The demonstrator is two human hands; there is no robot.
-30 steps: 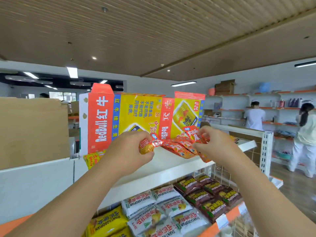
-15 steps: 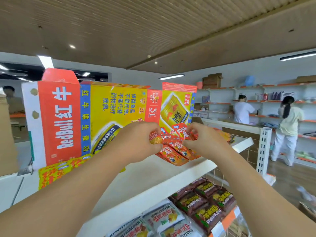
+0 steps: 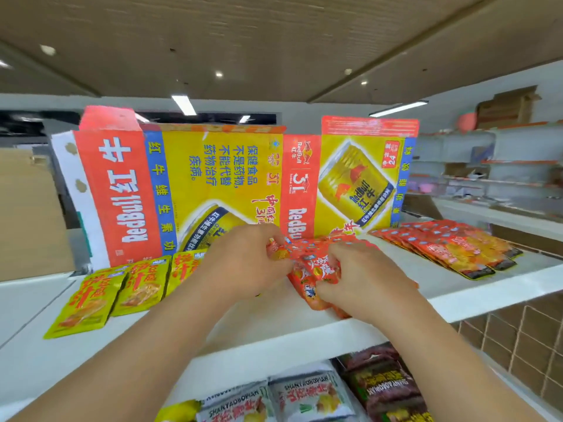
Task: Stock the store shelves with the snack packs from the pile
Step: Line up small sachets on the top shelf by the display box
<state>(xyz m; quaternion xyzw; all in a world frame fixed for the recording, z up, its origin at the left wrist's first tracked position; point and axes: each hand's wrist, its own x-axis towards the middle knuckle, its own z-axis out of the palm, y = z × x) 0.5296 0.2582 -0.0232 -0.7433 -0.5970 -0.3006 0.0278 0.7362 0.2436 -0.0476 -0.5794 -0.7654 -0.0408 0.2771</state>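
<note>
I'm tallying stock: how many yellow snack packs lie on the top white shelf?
3 yellow foil packs on the white shelf: leftmost pack, middle pack, and rightmost pack partly behind the left hand, which may hide more.

Flattened RedBull carton (image 3: 231, 190) upright at the back, plain brown cardboard sheet (image 3: 27, 214) to its left

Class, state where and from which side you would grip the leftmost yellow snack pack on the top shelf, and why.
Best pinch the leftmost yellow pack at its near left corner, coming from the front: it lies flat and thin, a neighbour crowds its right, the carton stands behind.
</note>
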